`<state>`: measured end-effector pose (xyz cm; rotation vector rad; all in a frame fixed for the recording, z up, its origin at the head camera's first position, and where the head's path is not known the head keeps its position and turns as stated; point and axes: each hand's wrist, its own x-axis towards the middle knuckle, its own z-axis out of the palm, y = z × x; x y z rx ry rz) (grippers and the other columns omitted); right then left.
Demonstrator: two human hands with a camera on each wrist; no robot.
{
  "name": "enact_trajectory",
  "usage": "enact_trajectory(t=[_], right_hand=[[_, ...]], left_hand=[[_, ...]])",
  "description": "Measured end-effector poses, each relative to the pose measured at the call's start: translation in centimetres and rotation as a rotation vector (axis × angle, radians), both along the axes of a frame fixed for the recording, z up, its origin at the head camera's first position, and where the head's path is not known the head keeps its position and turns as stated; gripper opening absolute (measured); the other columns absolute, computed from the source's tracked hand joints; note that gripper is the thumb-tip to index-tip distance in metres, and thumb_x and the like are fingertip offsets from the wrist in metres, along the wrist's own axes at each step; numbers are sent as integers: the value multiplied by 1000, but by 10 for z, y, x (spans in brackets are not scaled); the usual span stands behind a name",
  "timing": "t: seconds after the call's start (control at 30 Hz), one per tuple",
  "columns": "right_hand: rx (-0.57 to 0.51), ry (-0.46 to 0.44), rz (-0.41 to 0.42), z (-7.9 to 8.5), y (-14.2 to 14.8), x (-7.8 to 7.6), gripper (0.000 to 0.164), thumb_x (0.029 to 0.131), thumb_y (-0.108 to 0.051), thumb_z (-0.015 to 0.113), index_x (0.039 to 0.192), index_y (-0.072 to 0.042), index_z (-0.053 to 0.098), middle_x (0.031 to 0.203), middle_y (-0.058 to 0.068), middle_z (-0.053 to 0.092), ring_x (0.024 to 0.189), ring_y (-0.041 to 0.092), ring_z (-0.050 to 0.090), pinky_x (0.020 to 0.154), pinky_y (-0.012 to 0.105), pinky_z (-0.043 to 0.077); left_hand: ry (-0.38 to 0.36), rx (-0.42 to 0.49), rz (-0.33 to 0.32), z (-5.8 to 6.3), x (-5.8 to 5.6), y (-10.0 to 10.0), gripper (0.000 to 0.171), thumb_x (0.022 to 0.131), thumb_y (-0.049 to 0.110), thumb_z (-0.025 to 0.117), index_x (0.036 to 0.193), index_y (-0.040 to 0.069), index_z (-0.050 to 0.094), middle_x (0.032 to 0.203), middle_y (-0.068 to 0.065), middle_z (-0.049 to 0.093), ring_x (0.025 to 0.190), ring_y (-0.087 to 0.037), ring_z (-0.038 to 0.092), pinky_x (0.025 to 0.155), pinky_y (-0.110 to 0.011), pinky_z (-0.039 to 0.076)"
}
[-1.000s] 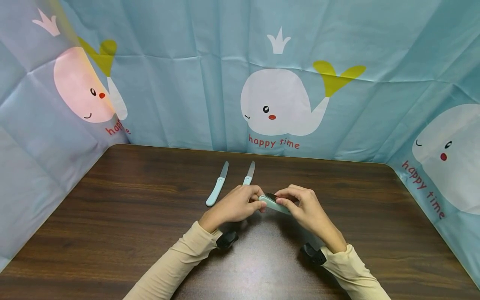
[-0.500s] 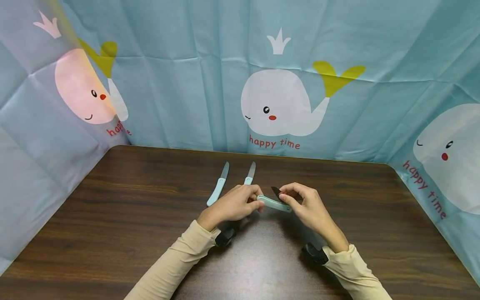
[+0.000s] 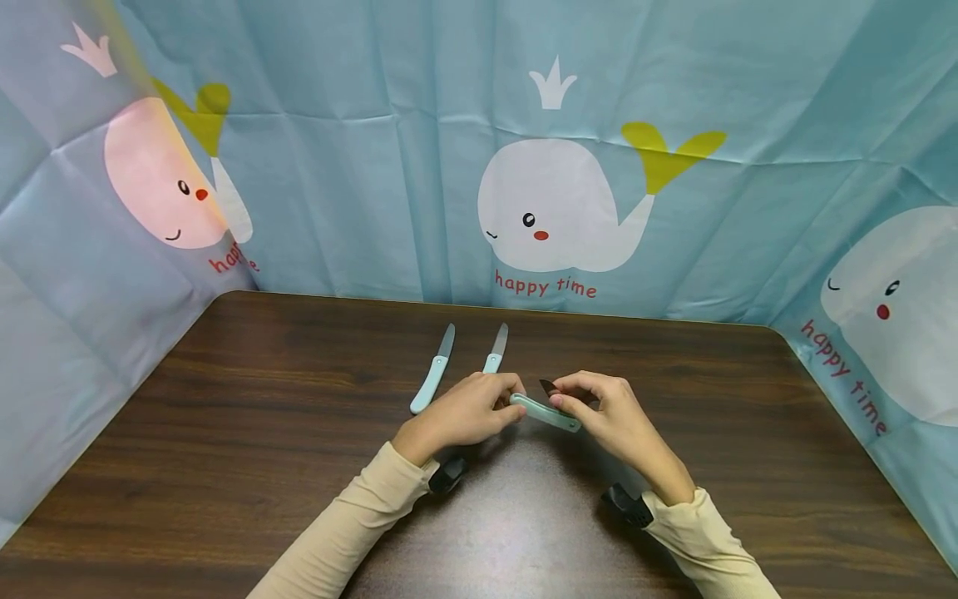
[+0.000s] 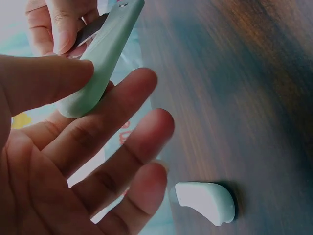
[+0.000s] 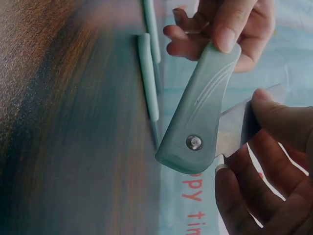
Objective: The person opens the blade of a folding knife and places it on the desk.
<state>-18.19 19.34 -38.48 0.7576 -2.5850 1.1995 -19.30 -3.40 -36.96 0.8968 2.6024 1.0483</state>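
A pale green folding knife (image 3: 548, 413) is held above the table between both hands, its blade (image 5: 231, 129) swung partly out of the handle. The left hand (image 3: 466, 412) pinches the handle's end, thumb on one side, its other fingers spread apart in the left wrist view. With thumb and fingers, the right hand (image 3: 609, 413) pinches the blade and covers part of it. A round metal pivot (image 5: 194, 142) shows at the handle's other end. Beyond the left hand lie two similar knives with blades out: the left knife (image 3: 431, 383) and the right knife (image 3: 494, 362), whose handle is partly hidden by that hand.
The dark wooden table (image 3: 262, 433) has its far edge against a light blue curtain (image 3: 337, 200) printed with whales. Both sleeves (image 3: 359, 516) rest low over the near part, each with a black wrist camera (image 3: 627, 506).
The blade has turned out from close along the handle to an angle from it. Over the last half second the knife and the right hand have dipped slightly. The two lying knives have stayed put.
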Motion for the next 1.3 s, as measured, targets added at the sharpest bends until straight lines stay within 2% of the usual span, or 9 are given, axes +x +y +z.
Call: enact_trajectory(t=[0.2, 0.5, 0.63, 0.77, 0.93, 1.17, 1.3], right_hand=[[6, 46, 12, -1, 0, 0, 9, 87, -8, 75, 96, -7, 76, 90, 3, 76, 73, 1, 61, 62, 23, 52], [-49, 77, 3, 0, 0, 1, 8, 84, -5, 77, 92, -6, 76, 83, 4, 75, 61, -2, 54, 53, 22, 48], [-85, 37, -26, 2, 2, 0, 8, 85, -6, 76, 93, -5, 75, 80, 5, 73, 59, -2, 52, 51, 22, 46], [-120, -27, -76, 5, 6, 0, 11, 87, -7, 74, 97, -3, 73, 81, 8, 73, 59, 0, 51, 52, 22, 44], [-163, -83, -117, 8, 10, -2, 11, 91, -7, 71, 99, -1, 70, 85, 11, 71, 64, 2, 57, 57, 21, 47], [-186, -138, -92, 9, 12, -4, 9, 93, -8, 68, 99, -1, 67, 89, 14, 70, 68, 1, 62, 57, 23, 47], [-167, -197, -67, 10, 14, -4, 11, 95, -10, 67, 102, -2, 66, 94, 15, 71, 73, 4, 66, 64, 25, 51]], left_hand=[[41, 1, -29, -2, 0, 2, 16, 96, 18, 65, 109, 12, 72, 86, 5, 69, 68, -4, 52, 64, -21, 43], [41, 13, -62, 0, 0, 3, 16, 96, 18, 65, 107, 11, 75, 84, 1, 71, 66, -4, 48, 63, -20, 41], [28, 35, -65, 1, -1, 2, 17, 96, 17, 66, 108, 10, 75, 86, -2, 74, 63, -3, 47, 60, -19, 40], [23, 51, -65, 2, -2, 0, 17, 96, 17, 66, 108, 10, 74, 83, -6, 73, 56, -2, 41, 55, -18, 35], [22, 73, -44, 5, -4, -3, 15, 96, 18, 66, 107, 11, 74, 80, -8, 72, 53, -1, 36, 53, -17, 31], [33, 62, -29, 5, -6, -7, 14, 96, 19, 65, 105, 13, 75, 79, -8, 72, 54, -2, 36, 53, -17, 31], [24, 46, -21, 6, -6, -8, 14, 96, 18, 65, 105, 12, 75, 81, -7, 73, 54, -3, 37, 54, -18, 32]])
